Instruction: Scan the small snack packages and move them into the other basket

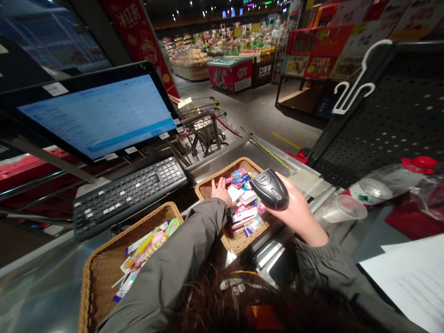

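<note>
My right hand [298,212] is wrapped round a black barcode scanner [269,188], held over the right side of a wicker basket [239,162]. Small packaged goods [244,215] fill that basket: little boxes, bright wrappers and a pink tube-like item. My left hand [221,192] reaches into the basket's left side, fingers spread, beside a white packet [236,193]; whether it touches the packet I cannot tell. A second wicker basket [92,263] stands to the left, with several colourful packets [149,252] inside, partly hidden by my left sleeve.
A monitor [100,111] and black keyboard [132,194] stand at the left. On the right are a plastic cup [345,209], paper sheets [412,277] and a black perforated panel [391,106] with a white hook [357,83]. Shopping carts [204,120] stand beyond the metal counter [208,165].
</note>
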The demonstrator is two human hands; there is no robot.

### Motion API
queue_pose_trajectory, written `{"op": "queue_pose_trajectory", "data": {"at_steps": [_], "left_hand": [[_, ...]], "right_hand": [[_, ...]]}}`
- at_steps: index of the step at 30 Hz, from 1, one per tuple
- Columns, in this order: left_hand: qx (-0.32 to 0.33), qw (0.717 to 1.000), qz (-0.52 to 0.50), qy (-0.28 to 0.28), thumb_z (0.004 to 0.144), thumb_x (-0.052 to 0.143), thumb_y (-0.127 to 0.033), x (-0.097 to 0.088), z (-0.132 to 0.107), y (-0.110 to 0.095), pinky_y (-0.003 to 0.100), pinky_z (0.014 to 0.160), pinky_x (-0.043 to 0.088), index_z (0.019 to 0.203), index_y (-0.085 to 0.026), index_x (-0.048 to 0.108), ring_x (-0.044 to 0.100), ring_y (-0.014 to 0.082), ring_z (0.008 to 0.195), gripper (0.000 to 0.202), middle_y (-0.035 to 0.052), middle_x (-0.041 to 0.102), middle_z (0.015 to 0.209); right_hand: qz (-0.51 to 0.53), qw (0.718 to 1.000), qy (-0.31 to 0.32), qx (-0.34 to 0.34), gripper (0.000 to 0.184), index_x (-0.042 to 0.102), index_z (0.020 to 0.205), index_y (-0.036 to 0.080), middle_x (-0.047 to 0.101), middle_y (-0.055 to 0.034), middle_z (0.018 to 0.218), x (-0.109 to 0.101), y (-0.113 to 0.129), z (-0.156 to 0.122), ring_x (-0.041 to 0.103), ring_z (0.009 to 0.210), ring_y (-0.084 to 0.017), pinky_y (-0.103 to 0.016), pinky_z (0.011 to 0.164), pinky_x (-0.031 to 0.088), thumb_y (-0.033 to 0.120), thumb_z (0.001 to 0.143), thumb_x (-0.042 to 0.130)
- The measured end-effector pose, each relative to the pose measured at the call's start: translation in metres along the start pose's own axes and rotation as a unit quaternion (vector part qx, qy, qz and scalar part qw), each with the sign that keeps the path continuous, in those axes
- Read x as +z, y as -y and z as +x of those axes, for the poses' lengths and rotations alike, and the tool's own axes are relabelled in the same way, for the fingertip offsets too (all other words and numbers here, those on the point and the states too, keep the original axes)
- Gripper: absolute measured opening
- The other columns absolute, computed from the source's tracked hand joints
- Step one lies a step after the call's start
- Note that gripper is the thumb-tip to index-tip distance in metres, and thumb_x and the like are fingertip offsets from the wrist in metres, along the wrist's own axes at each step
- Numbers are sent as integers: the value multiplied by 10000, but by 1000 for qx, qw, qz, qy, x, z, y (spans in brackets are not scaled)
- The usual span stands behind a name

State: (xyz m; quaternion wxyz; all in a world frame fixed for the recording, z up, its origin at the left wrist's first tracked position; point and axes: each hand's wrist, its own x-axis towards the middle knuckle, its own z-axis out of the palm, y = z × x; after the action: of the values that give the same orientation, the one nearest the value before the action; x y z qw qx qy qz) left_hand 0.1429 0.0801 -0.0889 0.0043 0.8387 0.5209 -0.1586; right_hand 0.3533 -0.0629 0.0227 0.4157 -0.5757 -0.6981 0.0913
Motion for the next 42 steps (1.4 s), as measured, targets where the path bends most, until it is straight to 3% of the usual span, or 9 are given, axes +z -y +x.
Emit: {"op": "queue_pose_trajectory", "data": {"at_steps": [8, 12, 16, 21, 27, 32, 36, 39, 42], "left_hand": [[-42, 999, -29, 8, 730, 507, -763, 2, 5, -14, 645, 1193, -2, 1405, -133, 550, 19, 392, 1527, 924, 157, 166, 1647], [-55, 998, -32, 11, 699, 547, -754, 1, 5, -20, 652, 1191, 1, 1449, -141, 498, 25, 400, 1525, 969, 164, 179, 1643], [-48, 998, -41, 9, 680, 595, -740, 3, 6, -19, 659, 1188, -34, 1449, -204, 502, 35, 405, 1524, 942, 134, 218, 1639], [-69, 994, -79, -4, 799, 458, -756, 8, 9, -20, 612, 1210, -20, 1464, -159, 471, 75, 363, 1529, 894, 160, 152, 1651], [-50, 995, -83, -11, 752, 523, -753, 6, 8, -21, 654, 1182, -3, 1434, -172, 509, 82, 396, 1521, 896, 183, 194, 1636], [-10, 999, -36, 3, 630, 628, -760, -4, 2, -20, 650, 1182, -15, 1370, -152, 575, 12, 405, 1524, 959, 204, 219, 1624], [-3, 999, -48, -5, 592, 718, -643, -16, -3, -13, 643, 1193, 34, 1418, -108, 496, 49, 418, 1518, 1009, 213, 197, 1629], [32, 996, -64, -44, 577, 745, -585, -31, -13, 2, 636, 1200, 70, 1407, -88, 473, 97, 416, 1512, 1005, 224, 208, 1622], [89, 985, -63, -134, 592, 741, -567, -56, -33, 27, 633, 1207, 70, 1341, -54, 497, 149, 421, 1499, 940, 253, 267, 1587]], "right_hand": [[-15, 1000, -5, -23, 628, 545, 1344, 152, 585, -201, 1376, 1, 4, -5, 511, 1333, -374, -607, 1130, 382, 384, 785, 714], [-17, 999, -3, -28, 635, 535, 1352, 169, 586, -186, 1380, 2, 9, -7, 503, 1342, -364, -610, 1128, 384, 384, 783, 719], [-23, 999, 1, -27, 637, 530, 1362, 198, 592, -163, 1383, 0, 14, -9, 500, 1347, -351, -598, 1134, 385, 382, 783, 722], [-42, 998, -13, -44, 586, 563, 1338, 204, 614, -158, 1356, -2, 16, -13, 521, 1327, -362, -596, 1118, 411, 366, 794, 706], [-56, 997, -9, -47, 578, 577, 1333, 208, 631, -145, 1335, -3, 15, -17, 516, 1336, -361, -581, 1128, 405, 363, 792, 708], [-57, 997, -8, -56, 504, 619, 1274, 197, 649, -151, 1305, -4, 13, -16, 521, 1327, -370, -596, 1117, 409, 367, 805, 691], [-44, 998, -7, -48, 567, 581, 1323, 210, 637, -143, 1328, -4, 11, -15, 529, 1320, -355, -582, 1123, 408, 370, 793, 702], [-32, 999, -9, -36, 613, 554, 1356, 197, 615, -157, 1358, -1, 11, -14, 514, 1334, -359, -585, 1129, 398, 375, 788, 702], [-32, 999, -5, -32, 599, 572, 1335, 201, 622, -158, 1346, 4, 15, -11, 521, 1326, -367, -597, 1120, 402, 386, 782, 707]]}}
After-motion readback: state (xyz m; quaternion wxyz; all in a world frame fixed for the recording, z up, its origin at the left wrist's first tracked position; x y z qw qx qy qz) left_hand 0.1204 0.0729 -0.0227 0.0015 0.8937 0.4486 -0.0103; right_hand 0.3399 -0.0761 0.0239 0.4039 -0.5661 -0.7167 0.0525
